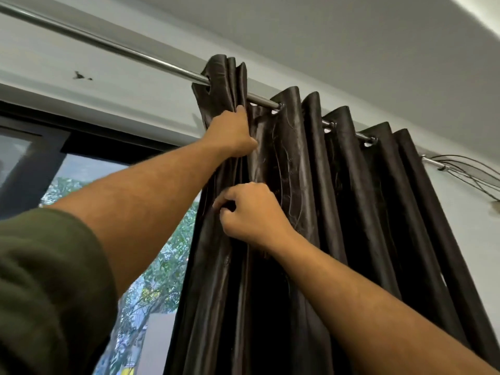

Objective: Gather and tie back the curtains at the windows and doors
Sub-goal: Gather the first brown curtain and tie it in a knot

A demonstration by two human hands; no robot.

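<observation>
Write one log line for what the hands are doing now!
left hand grips curtain top | right hand pinches fold | rod | untied

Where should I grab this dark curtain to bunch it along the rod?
Probably high up, on the leading folds just under the rod, coming from the window side. The curtain hangs by eyelets, so a pull near them should slide it. The left hand already grips there; the right hand pinches a fold lower.

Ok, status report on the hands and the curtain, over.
Left hand grips the curtain's leading folds just below the rod. Right hand pinches a fold lower down. Curtain bunched right, not tied. Nothing in the way.
</observation>
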